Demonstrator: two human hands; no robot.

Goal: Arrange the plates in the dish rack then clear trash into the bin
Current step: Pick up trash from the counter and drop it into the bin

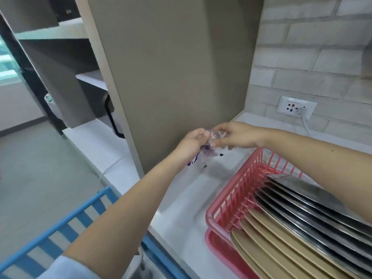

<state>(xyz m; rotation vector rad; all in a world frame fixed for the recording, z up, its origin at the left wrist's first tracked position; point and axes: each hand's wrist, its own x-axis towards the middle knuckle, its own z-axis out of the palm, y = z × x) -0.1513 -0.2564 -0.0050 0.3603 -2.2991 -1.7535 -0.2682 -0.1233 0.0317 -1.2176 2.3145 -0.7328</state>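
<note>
A white surface [181, 198] met a brick wall [302, 57]; above it, left hand [191, 143] and right hand [235, 135] together pinched a clear wrapper [218, 135].

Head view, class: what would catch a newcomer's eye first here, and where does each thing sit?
First, the two hands meeting mid-frame above the white counter: the left hand and right hand both grip a crumpled clear wrapper with purple print. Next, the red rack at lower right, filled with upright tan plates in front and steel plates behind. A blue rack sits at lower left.
</note>
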